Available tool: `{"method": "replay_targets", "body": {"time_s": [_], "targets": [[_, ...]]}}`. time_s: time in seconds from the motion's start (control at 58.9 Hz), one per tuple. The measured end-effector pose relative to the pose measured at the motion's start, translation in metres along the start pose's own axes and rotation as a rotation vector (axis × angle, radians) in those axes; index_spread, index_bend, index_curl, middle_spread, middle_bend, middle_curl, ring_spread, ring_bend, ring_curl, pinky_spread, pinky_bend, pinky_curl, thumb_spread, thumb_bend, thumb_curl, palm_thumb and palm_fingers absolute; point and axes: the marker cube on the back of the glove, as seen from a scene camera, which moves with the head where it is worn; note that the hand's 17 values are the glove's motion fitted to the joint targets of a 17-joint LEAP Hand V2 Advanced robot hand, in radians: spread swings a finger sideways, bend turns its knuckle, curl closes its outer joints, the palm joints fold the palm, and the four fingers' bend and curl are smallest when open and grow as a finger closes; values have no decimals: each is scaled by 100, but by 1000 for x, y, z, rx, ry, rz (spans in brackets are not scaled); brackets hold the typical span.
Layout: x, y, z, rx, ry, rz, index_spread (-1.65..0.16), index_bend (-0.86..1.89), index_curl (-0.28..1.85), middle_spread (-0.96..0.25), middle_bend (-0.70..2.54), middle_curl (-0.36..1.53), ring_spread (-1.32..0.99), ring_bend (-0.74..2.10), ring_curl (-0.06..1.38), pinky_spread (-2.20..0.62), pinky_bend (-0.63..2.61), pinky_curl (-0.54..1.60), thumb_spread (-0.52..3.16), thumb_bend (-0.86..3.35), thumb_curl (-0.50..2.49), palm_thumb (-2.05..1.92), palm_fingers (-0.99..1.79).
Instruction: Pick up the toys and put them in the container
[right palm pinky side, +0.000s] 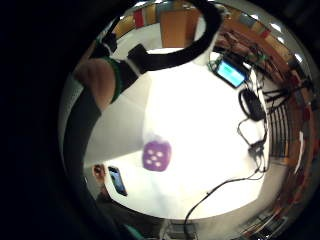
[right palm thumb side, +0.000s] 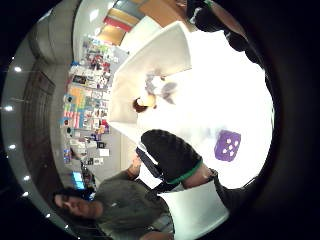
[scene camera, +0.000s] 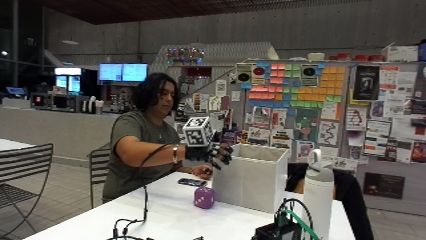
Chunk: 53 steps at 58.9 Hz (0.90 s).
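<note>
Outside view: container (scene camera: 256, 175) wall hides toys inside it.

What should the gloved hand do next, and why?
Probably lower toward the purple dice toy. The gloved right hand hangs in the air near the white container, fingers relaxed and holding nothing, while the dice toy sits on the table beside the container, not yet inside.

A shared office or campus lounge: a sticky-note board (scene camera: 299, 82), posters (scene camera: 393, 95), wall screens (scene camera: 123, 71), café chairs (scene camera: 23, 170).
</note>
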Motion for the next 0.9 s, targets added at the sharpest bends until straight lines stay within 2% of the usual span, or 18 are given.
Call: {"method": "replay_targets", "body": {"time_s": [0.034, 0.085, 0.187, 0.39, 0.509, 0.645, 0.73, 0.798, 0.866, 0.883, 0.9], "targets": [[11, 7, 8, 1, -135, 101, -41, 15, 58, -24, 48, 73, -26, 79, 45, -1, 97, 39, 111, -5, 43, -5, 20], [31, 19, 22, -13, -230, 142, -41, 16, 57, -24, 50, 73, -27, 80, 45, -2, 94, 37, 115, -4, 40, -5, 24], [51, 41, 61, -85, -226, 129, -40, 19, 57, -25, 53, 73, -28, 80, 45, -4, 90, 36, 125, -3, 37, -3, 27], [51, 57, 119, -178, -109, 48, -39, 25, 59, -25, 44, 67, -27, 65, 41, -3, 89, 35, 137, 3, 36, 9, 16], [48, 54, 134, -98, 8, 20, -39, 29, 59, -24, 38, 64, -27, 57, 37, -2, 93, 35, 140, 7, 37, 18, 23], [55, 47, 148, 59, 56, 49, -41, 35, 62, -29, 47, 66, -29, 55, 34, -8, 93, 34, 138, 16, 45, 41, 48], [56, 43, 152, 127, 65, 55, -43, 37, 68, -32, 43, 68, -36, 76, 40, -19, 98, 35, 130, 21, 53, 56, 70], [58, 40, 154, 156, 56, 50, -44, 35, 72, -35, 52, 72, -41, 89, 45, -29, 97, 34, 121, 22, 58, 62, 90], [58, 40, 157, 217, 62, 35, -44, 31, 77, -38, 60, 78, -44, 99, 51, -34, 96, 36, 114, 21, 63, 64, 95], [58, 40, 158, 232, 66, 33, -44, 33, 79, -39, 67, 81, -45, 104, 53, -35, 96, 37, 112, 20, 65, 63, 104], [58, 41, 157, 246, 72, 31, -45, 28, 78, -39, 64, 80, -46, 102, 52, -36, 96, 37, 111, 21, 66, 65, 96]]}}
